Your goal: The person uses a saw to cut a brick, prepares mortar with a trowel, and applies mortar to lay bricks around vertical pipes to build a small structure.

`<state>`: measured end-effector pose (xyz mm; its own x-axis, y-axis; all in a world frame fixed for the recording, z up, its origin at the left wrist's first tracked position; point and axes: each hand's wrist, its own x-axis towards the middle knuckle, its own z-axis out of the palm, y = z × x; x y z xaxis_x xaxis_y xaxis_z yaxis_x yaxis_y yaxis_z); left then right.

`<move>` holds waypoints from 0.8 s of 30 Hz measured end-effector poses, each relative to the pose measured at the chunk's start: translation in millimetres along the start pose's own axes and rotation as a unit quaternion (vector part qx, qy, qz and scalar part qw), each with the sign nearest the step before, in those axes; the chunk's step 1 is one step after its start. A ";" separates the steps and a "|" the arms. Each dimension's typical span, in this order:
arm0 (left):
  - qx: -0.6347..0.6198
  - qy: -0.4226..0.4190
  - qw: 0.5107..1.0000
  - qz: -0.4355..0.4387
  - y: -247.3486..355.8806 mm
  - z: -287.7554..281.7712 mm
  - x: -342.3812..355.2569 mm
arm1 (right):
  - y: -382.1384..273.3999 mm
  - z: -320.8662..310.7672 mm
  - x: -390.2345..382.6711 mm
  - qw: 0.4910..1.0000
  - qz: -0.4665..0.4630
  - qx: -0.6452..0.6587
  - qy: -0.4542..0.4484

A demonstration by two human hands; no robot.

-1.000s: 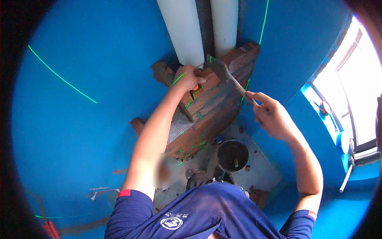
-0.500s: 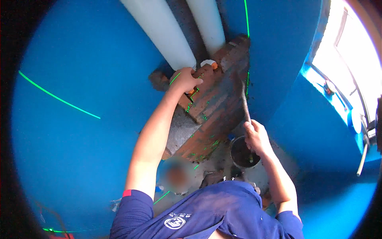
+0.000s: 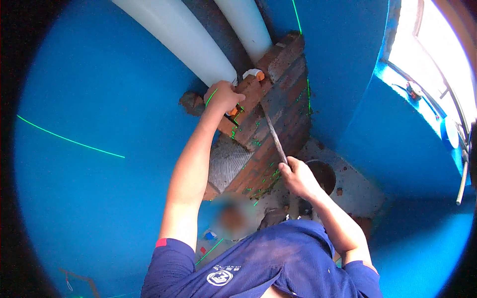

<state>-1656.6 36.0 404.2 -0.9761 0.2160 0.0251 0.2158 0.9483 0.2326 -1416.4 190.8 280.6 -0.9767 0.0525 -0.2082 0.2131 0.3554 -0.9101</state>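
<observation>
My left hand (image 3: 222, 99) rests at the top of a brick wall (image 3: 285, 126), close to the foot of a thick white pipe (image 3: 198, 49). Its thumb lies toward the bricks; most of its fingers are hidden, so its grip is unclear. A small orange piece (image 3: 232, 112) shows just under it. My right hand (image 3: 299, 178) is closed round a long, thin, mortar-stained tool (image 3: 276, 139), seen edge-on. The tool's far end reaches the upper brickwork; I cannot tell whether it touches.
A second white pipe (image 3: 246, 27) and a white-and-orange piece (image 3: 254, 74) are at the wall top. Below are a ribbed grey panel (image 3: 226, 164) and a dark bucket (image 3: 323, 175). Blue walls (image 3: 99, 198) surround this corner; a bright window (image 3: 437, 54) is at right. Green laser lines cross.
My right hand has moved left, swinging the tool's far end left onto or over the upper bricks. My left hand stays at the wall top. The view has shifted slightly.
</observation>
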 end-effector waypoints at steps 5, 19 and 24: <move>0.018 -0.014 1.000 -0.016 3.3 -4.5 0.4 | -5.4 10.2 -15.0 0.997 0.012 0.051 -0.049; -0.194 0.143 0.968 0.064 -29.9 -12.9 -36.4 | 4.4 -4.4 -52.1 0.893 0.173 0.382 -0.164; -0.303 0.315 0.898 0.058 -66.4 13.8 -107.9 | -7.4 -7.5 -41.1 0.905 0.122 0.386 -0.130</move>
<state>-1565.2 -47.1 372.6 -0.8108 -0.0502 0.5832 0.4489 0.5861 0.6745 -1378.0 193.0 298.6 -0.8800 -0.2159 -0.4230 0.4749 -0.3999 -0.7840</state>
